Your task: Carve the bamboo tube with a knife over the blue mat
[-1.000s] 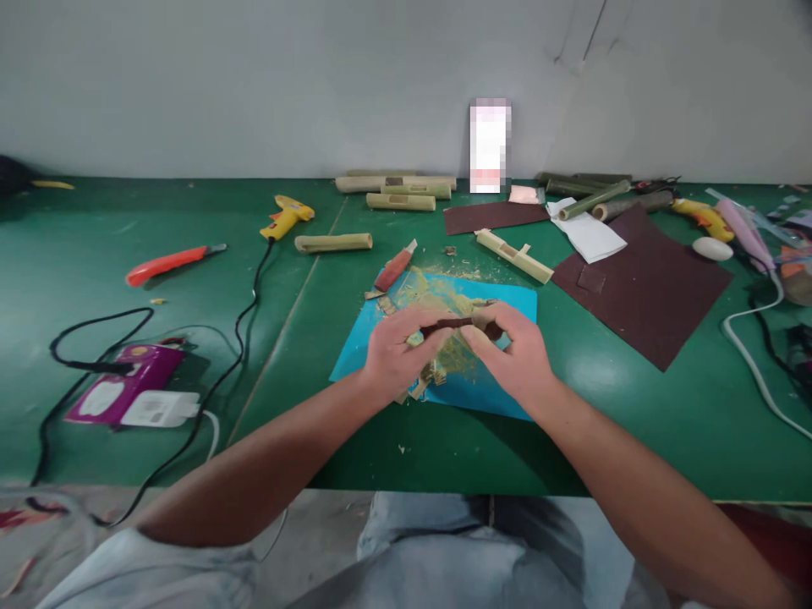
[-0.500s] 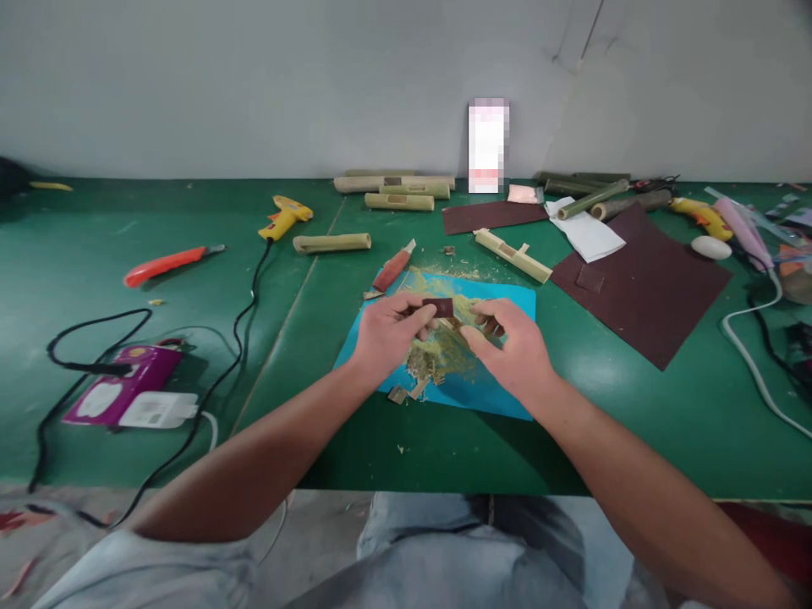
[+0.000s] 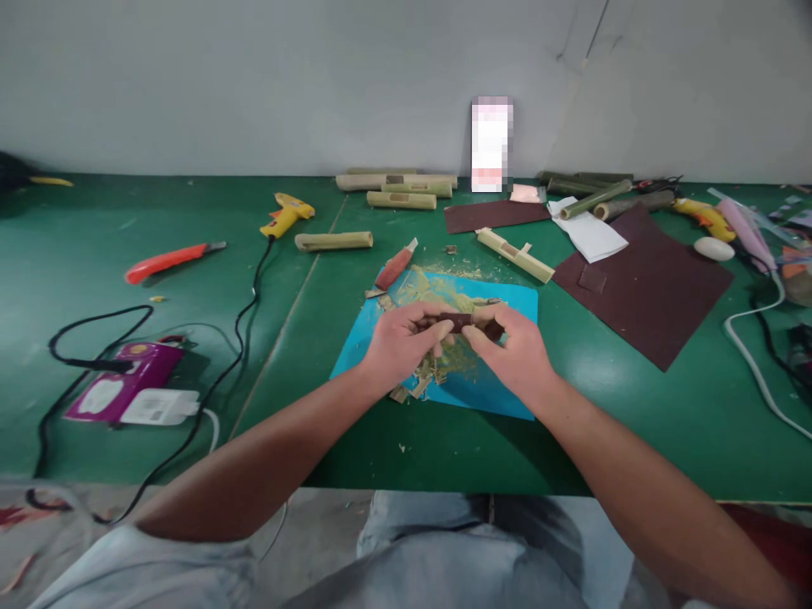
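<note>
My left hand and my right hand meet over a blue sheet strewn with bamboo shavings. My left fingers pinch a small dark brown piece of sandpaper. It lies against a small bamboo piece held in my closed right fingers, mostly hidden by them. Both hands hover just above the sheet.
A red-handled knife and a notched bamboo strip lie behind the sheet. Large sandpaper sheets lie right, bamboo tubes at the back. A yellow glue gun, orange cutter, purple box and cables lie left.
The left hand slid left and away with the sandpaper, then came back against the right hand. The right hand stayed nearly still.
</note>
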A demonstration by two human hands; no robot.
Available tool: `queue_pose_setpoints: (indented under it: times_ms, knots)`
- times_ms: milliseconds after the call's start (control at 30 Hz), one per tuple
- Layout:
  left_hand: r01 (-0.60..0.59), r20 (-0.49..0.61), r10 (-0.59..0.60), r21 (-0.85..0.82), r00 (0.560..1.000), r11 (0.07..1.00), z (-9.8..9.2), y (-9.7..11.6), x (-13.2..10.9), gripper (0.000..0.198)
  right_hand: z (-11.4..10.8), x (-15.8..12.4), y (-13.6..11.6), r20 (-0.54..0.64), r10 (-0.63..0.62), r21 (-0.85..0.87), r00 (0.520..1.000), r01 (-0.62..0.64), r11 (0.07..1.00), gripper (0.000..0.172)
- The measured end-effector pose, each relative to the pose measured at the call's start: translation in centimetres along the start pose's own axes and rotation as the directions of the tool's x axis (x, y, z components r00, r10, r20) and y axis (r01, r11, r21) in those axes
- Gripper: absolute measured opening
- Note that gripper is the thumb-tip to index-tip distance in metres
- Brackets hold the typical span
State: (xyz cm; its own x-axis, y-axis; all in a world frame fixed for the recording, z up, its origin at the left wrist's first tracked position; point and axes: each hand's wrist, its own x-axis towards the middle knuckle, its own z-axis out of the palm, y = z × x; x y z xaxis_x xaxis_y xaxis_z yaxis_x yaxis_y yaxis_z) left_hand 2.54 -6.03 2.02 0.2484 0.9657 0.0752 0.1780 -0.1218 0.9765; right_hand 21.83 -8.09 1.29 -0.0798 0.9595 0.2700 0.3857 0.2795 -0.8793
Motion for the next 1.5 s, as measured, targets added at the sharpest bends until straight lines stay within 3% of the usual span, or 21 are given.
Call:
queue_pose_setpoints:
  times_ms: [267, 500, 667, 867, 1133, 1300, 1500]
  knots:
    - [0.004, 0.001, -0.004, -0.07, 1.0, 0.998, 0.28, 0.29, -0.26, 0.02, -0.05, -0.34, -0.31, 0.043, -0.114, -0.075, 0.993, 0.117, 0.99, 0.027]
    - [0.022, 0.071, -0.014, -0.113, 0.997, 0.993, 0.23, 0.51, -0.2, 0.031, -0.4, -0.23, 0.07, 0.057, -0.203, -0.16, 0.978, 0.209, 0.965, 0.016]
    - [-0.062, 0.027, 0.062, -0.022, 0.998, 0.998, 0.17, 0.29, -0.19, 0.017, -0.38, -0.29, -0.03, 0.037, -0.24, -0.15, 0.97, 0.243, 0.958, 0.011]
    - [-0.046, -0.025, 0.048, 0.085, 0.999, 0.995, 0.11, 0.36, -0.45, 0.014, -0.03, -0.18, -0.18, 0.04, -0.129, -0.017, 0.991, 0.13, 0.991, 0.015]
    - [0.007, 0.054, -0.002, -0.08, 0.999, 0.997, -0.2, 0.22, 0.07, 0.022, -0.54, 0.02, -0.78, 0.089, 0.046, 0.098, 0.995, -0.054, 0.994, 0.022]
    - [0.002, 0.08, 0.003, -0.064, 0.997, 0.998, -0.38, -0.01, -0.1, 0.032, -0.85, 0.22, -0.35, 0.183, 0.186, 0.178, 0.965, -0.218, 0.96, 0.024]
    - [0.05, 0.041, -0.051, 0.03, 0.998, 0.998, -0.08, 0.37, -0.26, 0.022, -0.75, 0.48, -0.31, 0.19, 0.2, 0.19, 0.961, -0.235, 0.953, 0.021]
